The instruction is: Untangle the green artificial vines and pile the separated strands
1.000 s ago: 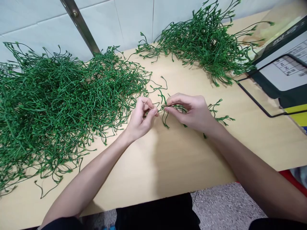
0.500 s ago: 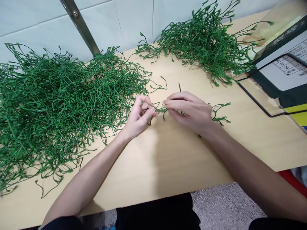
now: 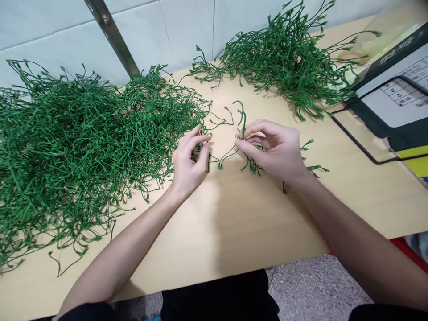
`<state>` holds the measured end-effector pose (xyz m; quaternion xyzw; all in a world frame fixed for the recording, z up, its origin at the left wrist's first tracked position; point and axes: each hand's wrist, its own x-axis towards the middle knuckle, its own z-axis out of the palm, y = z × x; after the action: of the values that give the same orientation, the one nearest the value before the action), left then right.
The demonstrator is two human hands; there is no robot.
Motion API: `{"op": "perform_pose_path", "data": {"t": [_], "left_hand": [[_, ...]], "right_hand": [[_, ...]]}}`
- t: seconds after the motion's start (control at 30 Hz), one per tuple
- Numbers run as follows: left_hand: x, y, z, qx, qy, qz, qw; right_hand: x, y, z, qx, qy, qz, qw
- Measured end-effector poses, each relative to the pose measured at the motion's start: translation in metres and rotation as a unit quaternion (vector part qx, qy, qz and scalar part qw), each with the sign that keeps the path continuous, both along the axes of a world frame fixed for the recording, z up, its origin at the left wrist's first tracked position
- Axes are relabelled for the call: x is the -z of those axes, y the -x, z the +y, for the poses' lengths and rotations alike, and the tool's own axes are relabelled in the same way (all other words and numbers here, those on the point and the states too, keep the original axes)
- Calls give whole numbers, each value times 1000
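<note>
My right hand (image 3: 272, 149) pinches a green artificial plant stem (image 3: 244, 121) between thumb and fingertips. The stem's thick end points up toward the wall, and thin sprigs (image 3: 227, 157) spread left and below the fingers. To its left, my left hand (image 3: 190, 154) has its fingers apart and holds nothing, at the right edge of a big pile of thin green plastic sprigs (image 3: 93, 142). A loose sprig (image 3: 220, 121) lies on the table between and beyond the hands. More green sprigs (image 3: 317, 168) show beside the right wrist, partly hidden by it.
A smaller heap of assembled green stems (image 3: 281, 58) lies against the tiled wall (image 3: 187, 31). At the right, a black wire frame (image 3: 363, 151) and a dark printed box or bag (image 3: 401, 89) rest on the wooden table (image 3: 187, 249). A metal post (image 3: 113, 38) stands behind the large pile.
My left hand has let go of the sprig and opened, shifting slightly left. My right hand has turned, and the stem in it now points up with its sprigs in view.
</note>
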<state>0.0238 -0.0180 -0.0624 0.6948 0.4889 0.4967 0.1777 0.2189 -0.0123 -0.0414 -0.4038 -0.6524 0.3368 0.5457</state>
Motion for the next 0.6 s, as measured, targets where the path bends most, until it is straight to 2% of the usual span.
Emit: {"op": "perform_pose_path", "data": {"t": [0.1, 0.2, 0.27, 0.3, 0.37, 0.6], "left_hand": [[-5, 0, -2, 8, -74, 30, 997], [-7, -3, -4, 118, -119, 35, 985], [-6, -4, -4, 198, -120, 43, 972], [-4, -5, -4, 218, -118, 44, 968], [-2, -6, -4, 218, -117, 40, 968], [-6, -4, -5, 131, -63, 7, 989]], "right_hand": [[-1, 0, 0, -3, 34, 19, 999], [0, 0, -1, -18, 57, 19, 998], [1, 0, -2, -27, 64, 14, 997], [1, 0, -2, -29, 67, 12, 997], [2, 0, -2, -33, 74, 11, 997], [0, -3, -2, -87, 115, 12, 990]]}}
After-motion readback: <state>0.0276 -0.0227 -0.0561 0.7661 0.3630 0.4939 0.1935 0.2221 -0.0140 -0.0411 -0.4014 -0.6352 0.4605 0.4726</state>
